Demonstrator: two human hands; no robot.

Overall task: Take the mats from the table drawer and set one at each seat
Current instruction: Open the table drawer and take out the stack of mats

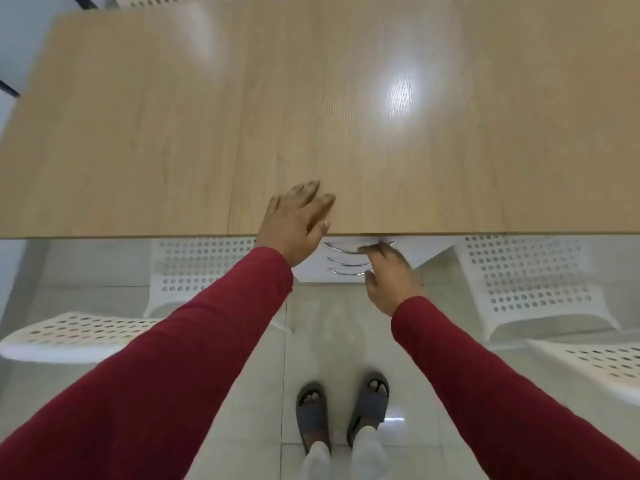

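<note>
Resting flat on the wooden table [346,98] edge, left hand [294,223] is spread open; right hand [391,271] fingertips touch the top chrome handle [341,250] of the white drawer unit [311,271], loosely open.

White perforated chairs [526,282] — grey slippers [313,415] on tiled floor [332,323]

A pale wood-grain worktop [173,133] fills the far half of the view, with a bright glare of light [400,98] on its right part. Below its near edge, white perforated chairs [526,275] stand left and right on a glossy, light tiled floor [325,341]. Another white chair [156,0] shows at the far edge.
</note>
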